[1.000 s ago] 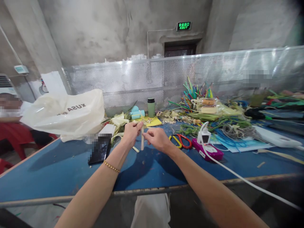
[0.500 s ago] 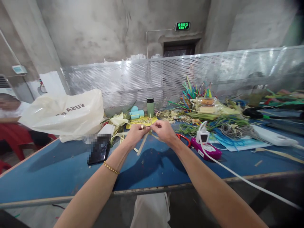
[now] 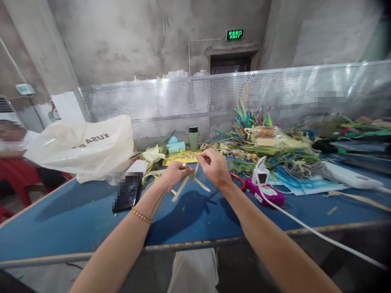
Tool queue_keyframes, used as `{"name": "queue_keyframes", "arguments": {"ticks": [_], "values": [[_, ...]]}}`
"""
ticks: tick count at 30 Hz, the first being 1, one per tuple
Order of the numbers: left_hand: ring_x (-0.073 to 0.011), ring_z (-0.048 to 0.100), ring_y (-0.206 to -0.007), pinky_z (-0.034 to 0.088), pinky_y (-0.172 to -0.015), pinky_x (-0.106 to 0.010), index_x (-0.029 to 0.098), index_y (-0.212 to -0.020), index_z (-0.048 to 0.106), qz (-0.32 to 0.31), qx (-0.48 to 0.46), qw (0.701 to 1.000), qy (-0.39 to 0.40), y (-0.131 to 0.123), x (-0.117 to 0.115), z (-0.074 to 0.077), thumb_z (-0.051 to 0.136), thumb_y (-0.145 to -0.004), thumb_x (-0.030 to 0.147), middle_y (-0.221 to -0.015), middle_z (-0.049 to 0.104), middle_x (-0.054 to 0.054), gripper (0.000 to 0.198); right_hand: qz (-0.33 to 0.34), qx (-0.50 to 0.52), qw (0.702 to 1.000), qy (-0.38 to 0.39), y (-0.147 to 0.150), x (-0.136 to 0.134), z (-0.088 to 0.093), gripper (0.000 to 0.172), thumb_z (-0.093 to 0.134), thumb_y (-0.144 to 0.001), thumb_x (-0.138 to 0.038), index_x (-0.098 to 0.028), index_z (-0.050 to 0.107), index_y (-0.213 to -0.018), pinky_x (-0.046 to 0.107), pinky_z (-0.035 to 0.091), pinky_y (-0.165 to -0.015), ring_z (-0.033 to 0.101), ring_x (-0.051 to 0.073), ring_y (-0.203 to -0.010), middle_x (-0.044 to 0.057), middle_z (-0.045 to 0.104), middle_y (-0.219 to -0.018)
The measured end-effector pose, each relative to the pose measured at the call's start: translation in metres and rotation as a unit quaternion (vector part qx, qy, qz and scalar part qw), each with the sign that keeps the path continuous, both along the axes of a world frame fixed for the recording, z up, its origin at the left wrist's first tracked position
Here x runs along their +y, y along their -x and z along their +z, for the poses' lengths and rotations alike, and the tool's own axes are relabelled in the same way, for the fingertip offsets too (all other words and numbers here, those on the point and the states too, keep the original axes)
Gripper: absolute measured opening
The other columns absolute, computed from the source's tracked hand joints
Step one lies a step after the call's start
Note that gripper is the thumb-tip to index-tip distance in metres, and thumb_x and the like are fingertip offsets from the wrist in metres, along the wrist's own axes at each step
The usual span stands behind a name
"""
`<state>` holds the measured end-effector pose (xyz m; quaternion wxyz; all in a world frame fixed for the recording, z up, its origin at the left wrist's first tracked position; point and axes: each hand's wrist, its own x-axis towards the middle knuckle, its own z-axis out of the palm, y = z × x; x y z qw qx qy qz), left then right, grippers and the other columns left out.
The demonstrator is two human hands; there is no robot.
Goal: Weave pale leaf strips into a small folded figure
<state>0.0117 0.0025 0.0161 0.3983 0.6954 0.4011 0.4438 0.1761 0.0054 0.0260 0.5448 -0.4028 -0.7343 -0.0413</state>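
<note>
Shifted since prev. frame: R. hand (image 3: 210,165) up & slightly to R., now just apart from L. hand (image 3: 177,175); one free tail, formerly half hidden by R. hand, now lies in full view below it. Nearest: blue table (image 3: 70,228), bare along front edge; next, gold bead bracelet (image 3: 142,215), on L. wrist. Main item: pale strips (image 3: 182,188), qty. unclear, held above table btwn. the hands. L. grip narrow, thumb & fingers pinching the crossing pt.; R. grip also narrow, apparently closed on the short upright end, contact partly hidden. Key relation: that end runs up & slightly R. from L. pinch to R. fingertips; long tails slant down, one to lower L., one to lower R.; L. hand nearer the crossing. Beyond, L. side: dark phone-like device (image 3: 126,197), part pixelated. R. side: purple power strip (image 3: 271,194) w/ white plug-in unit (image 3: 260,176), labels too small to read; red handle loop (image 3: 241,182), part hid by R. wrist. Further: white bag (image 3: 82,148), lettering inverted, approx. "XUSA", rest illegible; green bottle (image 3: 193,140), blk. lid, no label legible. Farthest: perforated panel (image 3: 146,108); above it, wall sign (image 3: 235,35), lit green, "安全出口 / EXIT".
</note>
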Motion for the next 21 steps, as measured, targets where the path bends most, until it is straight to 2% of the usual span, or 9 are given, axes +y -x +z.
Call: {"name": "queue_keyframes", "arguments": {"ticks": [2,4,7,12,16,21], "values": [[-0.0050,0.019,-0.046,0.013,-0.046,-0.024,0.017,-0.050,0.039,-0.003,0.025,1.000,0.001,0.002,0.002,-0.004,0.068,-0.067,0.040,-0.048,0.026,0.007,0.041,0.071,-0.071,0.994,-0.033,0.000,-0.002,0.000,0.013,0.058,-0.083,-0.025,-0.016,0.068,-0.082,0.026,0.038,-0.070,0.052,0.015,-0.074,0.005,0.062,-0.079],[-0.0049,0.019,-0.047,0.013,-0.047,-0.024,0.017,-0.051,0.040,-0.021,0.039,0.999,0.013,0.002,0.001,-0.005,0.069,-0.066,0.038,-0.049,0.027,0.007,0.039,0.121,-0.120,0.985,-0.034,0.001,-0.002,-0.001,0.008,0.063,-0.079,-0.021,-0.018,0.070,-0.083,0.027,0.039,-0.074,0.053,0.016,-0.079,0.005,0.062,-0.081],[-0.0048,0.021,-0.047,0.014,-0.047,-0.024,0.016,-0.051,0.043,-0.045,0.050,0.997,0.025,0.002,-0.001,-0.004,0.072,-0.062,0.037,-0.050,0.031,0.007,0.037,0.136,-0.120,0.983,-0.006,0.003,0.002,-0.004,0.005,0.065,-0.078,-0.018,-0.018,0.070,-0.078,0.026,0.039,-0.070,0.054,0.015,-0.075,0.004,0.064,-0.076],[-0.0053,0.022,-0.046,0.015,-0.047,-0.024,0.014,-0.052,0.052,-0.056,0.089,0.994,0.028,0.004,0.000,-0.004,0.071,-0.062,0.037,-0.047,0.034,0.006,0.031,0.185,-0.076,0.978,0.051,0.002,0.008,-0.007,0.010,0.062,-0.078,-0.014,-0.018,0.071,-0.077,0.023,0.039,-0.064,0.057,0.012,-0.069,0.001,0.067,-0.074],[-0.0064,0.029,-0.048,0.019,-0.047,-0.024,0.013,-0.057,0.059,-0.076,0.080,0.993,0.029,0.003,-0.002,-0.004,0.070,-0.060,0.029,-0.050,0.043,0.004,0.020,0.198,-0.072,0.977,0.025,0.002,0.006,-0.003,0.009,0.065,-0.078,-0.018,-0.019,0.073,-0.075,0.024,0.040,-0.069,0.057,0.013,-0.072,0.001,0.066,-0.073],[-0.0072,0.035,-0.050,0.022,-0.048,-0.024,0.011,-0.062,0.064,-0.096,0.081,0.991,0.047,0.002,-0.008,0.000,0.068,-0.060,0.024,-0.057,0.053,0.001,0.013,0.180,-0.079,0.980,0.007,0.005,0.001,-0.001,0.010,0.065,-0.079,-0.023,-0.021,0.074,-0.074,0.027,0.041,-0.074,0.056,0.014,-0.076,0.002,0.066,-0.076]]}}
